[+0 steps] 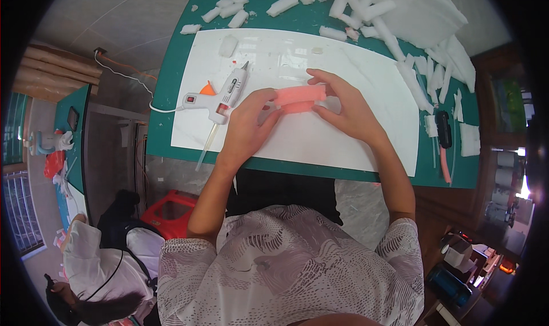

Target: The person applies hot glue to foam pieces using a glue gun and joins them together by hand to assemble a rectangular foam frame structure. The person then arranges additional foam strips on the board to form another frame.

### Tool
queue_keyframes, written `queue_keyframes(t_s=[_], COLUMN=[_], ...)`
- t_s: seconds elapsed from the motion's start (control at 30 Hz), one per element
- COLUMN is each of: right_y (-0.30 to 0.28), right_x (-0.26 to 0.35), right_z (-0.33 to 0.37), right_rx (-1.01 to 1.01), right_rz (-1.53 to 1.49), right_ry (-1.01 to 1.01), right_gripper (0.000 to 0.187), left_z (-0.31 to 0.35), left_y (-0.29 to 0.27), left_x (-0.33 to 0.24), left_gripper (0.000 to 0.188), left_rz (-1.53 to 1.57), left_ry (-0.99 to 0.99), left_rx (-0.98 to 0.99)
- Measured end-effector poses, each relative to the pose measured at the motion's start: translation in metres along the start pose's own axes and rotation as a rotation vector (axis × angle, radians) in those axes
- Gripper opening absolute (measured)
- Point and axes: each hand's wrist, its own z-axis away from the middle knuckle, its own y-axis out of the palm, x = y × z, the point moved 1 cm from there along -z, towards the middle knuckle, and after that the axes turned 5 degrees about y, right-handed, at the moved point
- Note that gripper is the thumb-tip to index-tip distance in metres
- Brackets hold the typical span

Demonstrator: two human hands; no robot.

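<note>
Two pink foam-like strips (300,94) lie one against the other, held between my hands over the white board. My left hand (251,117) grips their left end, with its thumb low and its fingers behind. At the right end, my right hand (349,106) holds them between a lower thumb and fingers, its index finger raised. A white hot glue gun (229,92) with an orange part rests just left of my left hand, nozzle pointing away. Its clear glue stick (206,146) sticks out toward me.
A white foam piece (228,46) lies on the white board (354,149). More white pieces (377,12) are heaped at the back right of the green table (163,120). A black-handled tool (443,129) lies right. Another person (103,257) sits at lower left, near a red stool (171,212).
</note>
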Motion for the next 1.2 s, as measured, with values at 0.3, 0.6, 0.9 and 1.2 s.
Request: queue_keyframes(t_s=[0.3, 0.6, 0.9, 1.2], right_y=[-0.001, -0.001, 0.0, 0.001], right_x=[-0.012, -0.014, -0.017, -0.016], right_z=[0.004, 0.004, 0.006, 0.004], right_rx=[-0.042, -0.04, -0.08, -0.079], right_rz=[-0.052, -0.07, -0.06, -0.083], right_ry=[-0.007, -0.014, -0.068, -0.046], right_gripper=[0.051, 0.03, 0.03, 0.028], left_z=[-0.005, -0.007, -0.007, -0.009], left_y=[-0.003, -0.003, -0.003, -0.006], left_x=[-0.001, -0.006, -0.003, -0.004], left_gripper=[0.039, 0.038, 0.037, 0.034], left_rz=[-0.089, -0.127, -0.136, -0.137], left_ry=[0.046, 0.056, 0.058, 0.059], left_rx=[0.038, 0.057, 0.062, 0.069])
